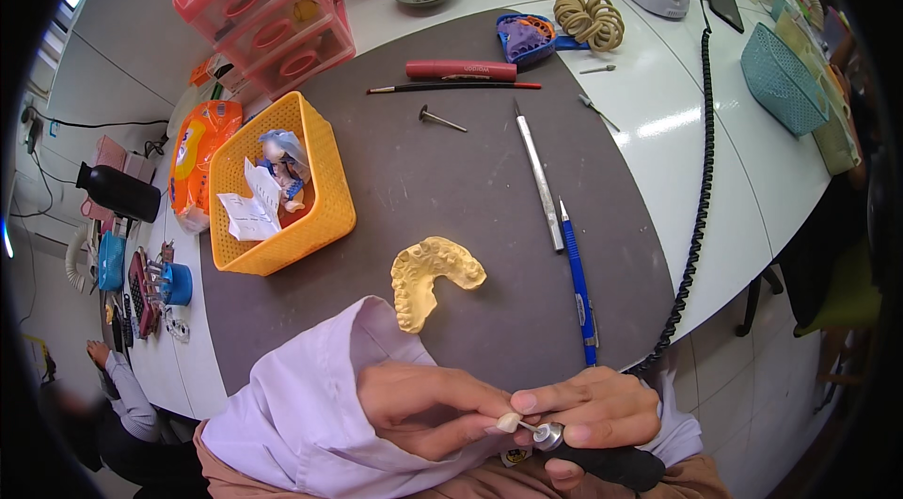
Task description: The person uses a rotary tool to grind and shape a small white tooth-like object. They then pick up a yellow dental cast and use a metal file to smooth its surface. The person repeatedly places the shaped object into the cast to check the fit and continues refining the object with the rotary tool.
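Pinched between my left hand's (428,405) thumb and forefinger is a small off-white dental crown (509,423). My right hand (602,405) is closed round a dental handpiece (616,466) with a black body and a silver nose. From that nose a thin bur (529,427) points left and meets the crown, or nearly so; contact is hard to tell. Both hands are close together at the lower edge, fingertips almost touching. Beyond my left sleeve, a yellow horseshoe-shaped dental cast (411,281) lies teeth up on the dark mat (489,198).
Left of the cast stands an orange basket (334,217) holding paper and wrapped pieces. A blue pencil (580,301), a silver knife (538,181) and a brush (451,86) lie on the mat. A black coiled cord (705,151) runs down the right. Another person's sleeve (132,396) shows far left.
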Motion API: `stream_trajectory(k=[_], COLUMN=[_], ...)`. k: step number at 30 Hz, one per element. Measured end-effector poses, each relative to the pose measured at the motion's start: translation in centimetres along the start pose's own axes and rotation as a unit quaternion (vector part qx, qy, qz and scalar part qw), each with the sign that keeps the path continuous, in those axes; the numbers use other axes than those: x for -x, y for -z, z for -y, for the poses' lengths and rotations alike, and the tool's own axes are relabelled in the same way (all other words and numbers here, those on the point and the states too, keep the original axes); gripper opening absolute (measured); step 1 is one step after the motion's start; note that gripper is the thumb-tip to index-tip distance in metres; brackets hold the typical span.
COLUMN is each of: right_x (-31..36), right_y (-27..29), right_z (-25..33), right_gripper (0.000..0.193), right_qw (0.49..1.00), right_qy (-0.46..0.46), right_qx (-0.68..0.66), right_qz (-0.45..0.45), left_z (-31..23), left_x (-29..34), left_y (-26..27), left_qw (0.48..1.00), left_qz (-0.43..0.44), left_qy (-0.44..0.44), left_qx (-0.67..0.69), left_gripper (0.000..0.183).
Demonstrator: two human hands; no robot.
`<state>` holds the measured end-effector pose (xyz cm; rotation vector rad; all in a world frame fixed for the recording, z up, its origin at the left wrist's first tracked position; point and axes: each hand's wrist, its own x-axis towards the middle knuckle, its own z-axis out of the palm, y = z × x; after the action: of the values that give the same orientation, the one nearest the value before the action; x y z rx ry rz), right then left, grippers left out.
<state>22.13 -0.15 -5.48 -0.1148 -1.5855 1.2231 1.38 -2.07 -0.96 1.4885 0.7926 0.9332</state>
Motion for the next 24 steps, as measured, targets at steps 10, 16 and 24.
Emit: stream_trajectory(k=[10,16,24], right_x=[-0.16,-0.10,-0.17], right_y=[0.03,0.14,0.07], right_z=[0.08,-0.20,-0.06], right_gripper=[0.051,0.049,0.048], right_qw=[1.000,1.000,1.000], right_qy=[-0.005,0.008,0.004], right_qx=[0.013,0.012,0.005], right_qz=[0.013,0.011,0.011], left_z=[0.22,0.17,0.35], left_x=[0.20,0.14,0.19], left_y=[-0.29,-0.11,-0.19], left_qw=[1.000,1.000,1.000], left_qz=[-0.024,-0.008,-0.017], left_qy=[0.000,0.011,0.003], left_qx=[0.020,0.010,0.025], left_gripper=[0.014,0.014,0.015])
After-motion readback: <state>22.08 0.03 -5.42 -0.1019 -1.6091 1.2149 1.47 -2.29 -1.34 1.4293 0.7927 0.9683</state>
